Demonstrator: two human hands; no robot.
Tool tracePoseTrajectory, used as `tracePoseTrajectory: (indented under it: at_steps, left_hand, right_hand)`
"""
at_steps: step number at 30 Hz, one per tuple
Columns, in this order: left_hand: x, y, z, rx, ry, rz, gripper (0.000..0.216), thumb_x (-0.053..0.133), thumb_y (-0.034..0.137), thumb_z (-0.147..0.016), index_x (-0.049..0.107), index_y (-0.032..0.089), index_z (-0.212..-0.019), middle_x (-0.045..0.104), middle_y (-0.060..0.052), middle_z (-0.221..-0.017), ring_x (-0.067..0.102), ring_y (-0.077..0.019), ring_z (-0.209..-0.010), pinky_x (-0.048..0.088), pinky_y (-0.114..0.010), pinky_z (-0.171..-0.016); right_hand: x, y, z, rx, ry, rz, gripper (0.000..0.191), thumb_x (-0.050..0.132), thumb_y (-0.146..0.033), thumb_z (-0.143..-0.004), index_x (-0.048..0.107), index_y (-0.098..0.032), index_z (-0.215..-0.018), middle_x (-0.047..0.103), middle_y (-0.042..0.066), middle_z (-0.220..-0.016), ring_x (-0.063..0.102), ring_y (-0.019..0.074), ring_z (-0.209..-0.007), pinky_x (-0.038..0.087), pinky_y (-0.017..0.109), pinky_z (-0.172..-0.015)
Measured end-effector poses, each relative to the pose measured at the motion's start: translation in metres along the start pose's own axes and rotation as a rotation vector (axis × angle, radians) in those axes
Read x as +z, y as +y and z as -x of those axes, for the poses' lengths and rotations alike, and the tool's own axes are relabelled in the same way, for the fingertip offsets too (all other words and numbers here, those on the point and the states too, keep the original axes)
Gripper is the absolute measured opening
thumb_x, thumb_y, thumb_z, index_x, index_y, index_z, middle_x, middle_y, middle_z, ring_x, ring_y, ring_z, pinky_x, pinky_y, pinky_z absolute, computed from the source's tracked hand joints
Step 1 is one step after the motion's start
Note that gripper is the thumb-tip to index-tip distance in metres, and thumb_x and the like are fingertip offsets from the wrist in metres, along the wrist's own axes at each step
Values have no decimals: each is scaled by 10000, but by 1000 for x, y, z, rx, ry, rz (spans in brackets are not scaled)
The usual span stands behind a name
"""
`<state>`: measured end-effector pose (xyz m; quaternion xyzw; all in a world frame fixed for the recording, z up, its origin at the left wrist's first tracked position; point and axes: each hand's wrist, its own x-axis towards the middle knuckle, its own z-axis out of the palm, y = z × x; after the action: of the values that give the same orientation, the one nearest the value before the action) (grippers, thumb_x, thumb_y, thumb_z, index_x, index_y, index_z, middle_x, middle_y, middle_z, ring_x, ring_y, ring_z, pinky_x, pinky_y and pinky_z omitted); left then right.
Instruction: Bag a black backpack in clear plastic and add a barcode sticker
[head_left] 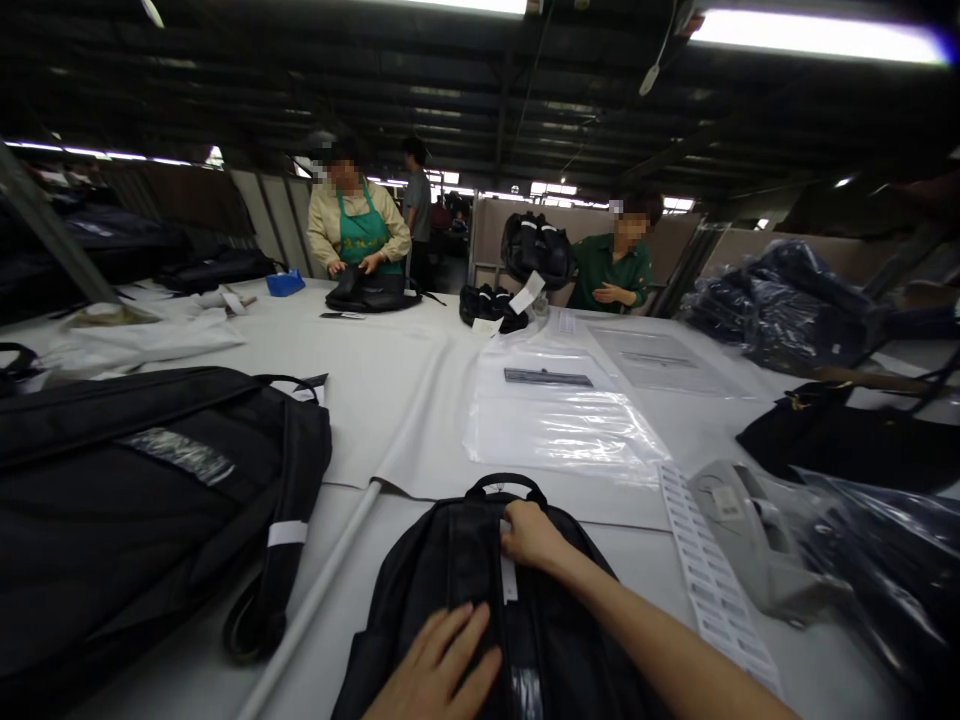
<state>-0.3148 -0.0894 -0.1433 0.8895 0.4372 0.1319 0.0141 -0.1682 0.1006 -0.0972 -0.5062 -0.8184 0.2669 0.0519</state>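
Observation:
A black backpack lies flat on the white table right in front of me, its top handle pointing away. My left hand rests flat on its lower part with the fingers stretched out. My right hand reaches over the bag near the handle, fingers curled down onto a small white tag at the centre seam. Whether the fingers pinch the tag is hidden.
A large black bag lies at the left. Clear plastic bags lie stacked beyond my backpack. A sheet of stickers and a label gun sit to the right. Two people work on black bags at the table's far side.

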Motion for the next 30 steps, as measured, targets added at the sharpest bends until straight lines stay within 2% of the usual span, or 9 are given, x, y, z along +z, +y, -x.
tracePoseTrajectory:
  at_steps: [2,6,11,14,17,19,21,23,30]
  left_hand:
    - [-23,-18,-14,-113,13,1,806,604,340,-822,116,207,-1449,107,-149,-1498,166,-379,-1347,289,-568,-1041]
    - [-44,-32,-43,-242,-67,56,728,538,286,-860,117,187,-1446,53,-125,-1510,54,-318,-1375,201,-524,-1098]
    - [-10,-38,-45,-240,-185,106,710,547,372,-849,205,156,-1432,79,-161,-1491,97,-356,-1360,258,-515,-1075]
    - [18,-44,-40,-187,-212,105,727,525,511,-829,307,113,-1398,197,-217,-1456,238,-417,-1312,341,-548,-1010]
    - [18,-53,-45,-140,-106,131,581,498,530,-836,497,139,-1266,415,-195,-1368,409,-403,-1215,406,-527,-953]
    - [1,-65,-59,-199,11,231,342,400,420,-908,620,193,-1038,617,-114,-1136,549,-292,-1046,460,-423,-887]
    - [-21,-87,-81,-390,150,327,369,285,328,-946,624,199,-878,651,-68,-895,582,-216,-864,464,-358,-814]
    - [-35,-114,-107,-589,236,394,372,265,301,-941,612,168,-960,637,-83,-891,570,-216,-855,438,-364,-822]
    - [-30,-166,-165,-303,-327,721,318,699,351,-691,689,202,-971,686,-9,-866,602,-174,-754,438,-220,-660]
  right_hand:
    - [2,1,-1,-7,-2,11,163,557,-87,-652,635,-124,-790,666,136,-899,614,259,-903,421,307,-743]
    - [9,-6,-3,-17,-5,-21,155,525,-64,-661,641,-107,-755,677,158,-861,634,273,-867,447,319,-711]
    - [13,-4,3,-53,-137,-188,227,440,-65,-724,632,-132,-623,656,50,-580,640,162,-546,446,207,-486]
    - [-8,27,1,-66,-28,-282,292,390,-164,-820,667,-170,-728,690,33,-709,646,140,-591,481,210,-518]
    - [-29,72,-13,-118,173,-292,268,430,-255,-833,691,-199,-810,697,42,-833,646,178,-746,510,269,-656]
    - [-33,96,-24,-208,115,-284,256,456,-273,-826,702,-201,-817,691,40,-818,633,202,-793,495,297,-723]
    - [-32,107,-33,-296,10,-294,272,448,-286,-841,709,-208,-837,678,32,-804,621,200,-789,474,298,-736]
    - [-32,107,-38,-361,-65,-301,265,454,-292,-849,709,-224,-881,662,23,-815,608,186,-782,456,277,-711]
    - [-47,81,-34,-425,-159,-129,251,599,-318,-785,641,-228,-1015,616,27,-911,566,177,-828,425,273,-762]
